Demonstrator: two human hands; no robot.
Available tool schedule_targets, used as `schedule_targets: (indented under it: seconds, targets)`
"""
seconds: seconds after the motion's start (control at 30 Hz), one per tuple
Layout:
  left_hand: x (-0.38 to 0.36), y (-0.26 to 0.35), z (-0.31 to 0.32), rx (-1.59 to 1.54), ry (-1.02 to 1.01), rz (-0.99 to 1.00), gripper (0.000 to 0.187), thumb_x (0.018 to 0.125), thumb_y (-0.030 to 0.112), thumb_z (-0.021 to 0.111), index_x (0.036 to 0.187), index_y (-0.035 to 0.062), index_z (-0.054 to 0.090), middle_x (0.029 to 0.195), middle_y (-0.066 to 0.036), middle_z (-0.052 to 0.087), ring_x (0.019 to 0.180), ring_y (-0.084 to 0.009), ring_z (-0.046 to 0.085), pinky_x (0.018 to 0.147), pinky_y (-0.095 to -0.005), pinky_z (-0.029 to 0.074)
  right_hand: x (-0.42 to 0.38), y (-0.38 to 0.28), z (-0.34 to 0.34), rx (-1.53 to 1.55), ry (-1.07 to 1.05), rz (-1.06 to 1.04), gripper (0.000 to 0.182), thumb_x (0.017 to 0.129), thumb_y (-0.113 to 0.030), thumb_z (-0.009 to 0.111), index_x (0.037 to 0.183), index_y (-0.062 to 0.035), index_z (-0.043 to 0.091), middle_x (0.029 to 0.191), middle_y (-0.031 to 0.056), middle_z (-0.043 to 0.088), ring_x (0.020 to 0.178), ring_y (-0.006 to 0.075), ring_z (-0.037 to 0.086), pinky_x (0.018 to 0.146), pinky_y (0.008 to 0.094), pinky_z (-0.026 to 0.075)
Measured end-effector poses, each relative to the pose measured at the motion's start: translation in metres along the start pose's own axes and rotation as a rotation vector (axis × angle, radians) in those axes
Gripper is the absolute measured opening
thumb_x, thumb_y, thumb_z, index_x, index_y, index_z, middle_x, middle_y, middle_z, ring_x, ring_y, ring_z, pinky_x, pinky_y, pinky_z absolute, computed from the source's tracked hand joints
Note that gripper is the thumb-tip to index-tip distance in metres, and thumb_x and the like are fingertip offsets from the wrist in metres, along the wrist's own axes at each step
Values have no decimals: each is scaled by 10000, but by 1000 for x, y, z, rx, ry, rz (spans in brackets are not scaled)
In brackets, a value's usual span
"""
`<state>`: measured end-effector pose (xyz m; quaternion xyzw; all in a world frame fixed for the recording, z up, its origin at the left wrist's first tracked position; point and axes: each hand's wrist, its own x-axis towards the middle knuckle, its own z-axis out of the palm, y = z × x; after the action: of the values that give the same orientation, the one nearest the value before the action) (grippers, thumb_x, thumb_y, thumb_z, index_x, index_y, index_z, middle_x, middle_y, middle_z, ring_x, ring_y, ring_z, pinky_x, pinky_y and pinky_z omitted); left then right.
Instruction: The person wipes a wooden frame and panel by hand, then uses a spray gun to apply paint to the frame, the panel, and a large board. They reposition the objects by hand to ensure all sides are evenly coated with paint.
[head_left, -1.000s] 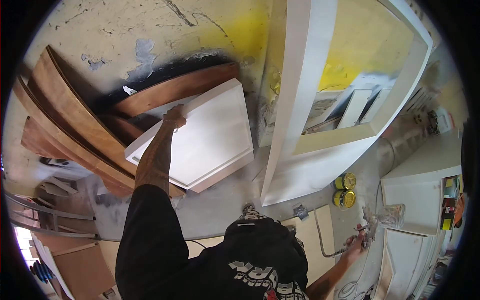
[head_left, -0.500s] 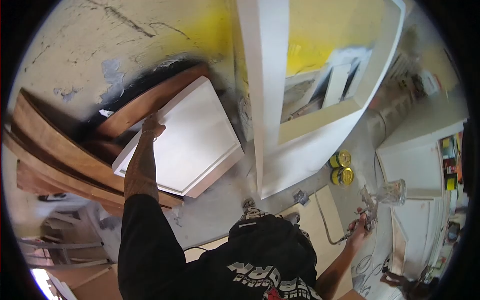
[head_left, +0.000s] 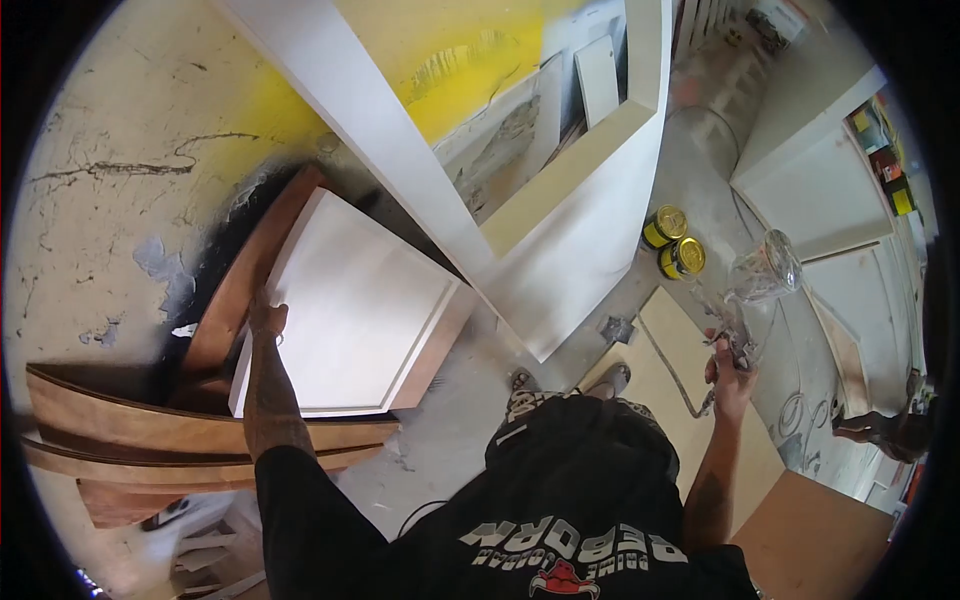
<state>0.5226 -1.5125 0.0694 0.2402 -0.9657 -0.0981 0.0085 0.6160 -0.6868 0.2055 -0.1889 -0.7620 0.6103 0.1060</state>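
Observation:
My left hand (head_left: 268, 318) is closed over the left edge of a white panel (head_left: 345, 300), which leans on curved brown wooden pieces (head_left: 160, 415) by the wall. The panel has a raised border and a bare wood edge along its lower right side. In my right hand (head_left: 732, 368) is a paint-smeared spray gun (head_left: 738, 335) with a clear cup (head_left: 768, 268) on it. A hose (head_left: 668, 365) runs from the gun's handle. A tall white frame (head_left: 560, 270) with a rectangular opening stands between the panel and the gun.
Two yellow-and-black cans (head_left: 683, 258) stand on the floor beside the frame. A pale board (head_left: 690, 400) lies by my feet. White cabinet pieces (head_left: 815, 190) stand at the right, near coiled hose (head_left: 792, 412). A dark shape, perhaps part of another person, shows at the right edge.
My view has turned, so the frame appears tilted and farther left. My left hand stays on the panel's edge. The spray gun has swung upward in view, its cup now tilted.

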Motion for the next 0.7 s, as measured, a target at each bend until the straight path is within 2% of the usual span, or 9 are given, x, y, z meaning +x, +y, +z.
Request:
schedule_targets:
  seconds: [0.1, 0.2, 0.27, 0.37, 0.47, 0.53, 0.57, 0.63, 0.7]
  targets:
    - [16, -4, -1, 144, -119, -21, 764, 743, 209, 615, 1427, -32, 373, 1459, -278, 409, 1344, -388, 420, 1138, -399, 327, -1, 6, -2, 12, -25, -10, 204, 953, -162, 611, 1101, -23, 638, 1010, 89, 699, 496, 58, 456, 437, 222, 370]
    - [5, 39, -13, 187, -83, -55, 697, 793, 240, 599, 1411, -25, 416, 1441, -248, 445, 1338, -355, 439, 1123, -387, 352, 4, 6, -7, 7, -22, 0, 238, 952, -219, 640, 1061, -9, 658, 996, 80, 711, 503, 48, 459, 447, 221, 377]
    - [18, 36, -15, 198, -115, -39, 699, 807, 253, 586, 1430, -4, 403, 1462, -226, 433, 1351, -353, 425, 1127, -383, 347, -2, -7, 6, 10, -12, -3, 241, 950, -223, 643, 1056, -7, 661, 993, 83, 711, 504, 48, 458, 449, 220, 379]
    - [27, 39, -7, 132, -141, -77, 746, 791, 187, 595, 1465, -2, 337, 1470, -246, 410, 1329, -388, 440, 1122, -414, 355, -4, -5, 6, -11, 2, 6, 251, 947, -234, 648, 1044, -3, 671, 988, 89, 712, 505, 49, 458, 453, 219, 379]
    - [38, 41, -1, 126, -135, -26, 733, 796, 168, 598, 1460, -7, 341, 1473, -241, 408, 1324, -383, 448, 1121, -412, 358, 0, -9, 0, -43, 2, 13, 270, 947, -251, 649, 1042, 0, 679, 979, 89, 713, 507, 52, 459, 459, 221, 377]
    - [41, 41, 3, 192, -55, 44, 663, 796, 197, 574, 1432, 78, 429, 1415, -202, 498, 1283, -350, 504, 1096, -409, 395, -2, -14, 2, -58, 6, 17, 282, 948, -261, 648, 1046, 2, 682, 972, 86, 714, 508, 54, 460, 462, 222, 376]
    - [43, 43, 4, 195, -63, 53, 663, 796, 197, 574, 1432, 78, 429, 1415, -202, 498, 1283, -350, 504, 1096, -409, 395, -3, -16, 4, -64, 15, 17, 291, 950, -264, 646, 1058, 3, 681, 963, 79, 713, 513, 55, 462, 467, 223, 377]
    - [47, 45, 1, 203, -81, 20, 662, 793, 188, 570, 1432, 92, 427, 1409, -205, 505, 1281, -349, 506, 1088, -413, 406, -5, -15, 5, -71, 28, 24, 299, 951, -268, 643, 1069, 5, 681, 955, 73, 712, 518, 56, 463, 472, 224, 378]
    - [45, 55, 4, 193, -65, 5, 662, 795, 183, 571, 1433, 92, 423, 1405, -209, 507, 1275, -355, 510, 1084, -416, 410, -2, -9, -1, -72, 18, 49, 249, 933, -206, 646, 1054, 12, 649, 987, 108, 706, 500, 68, 454, 445, 226, 363]
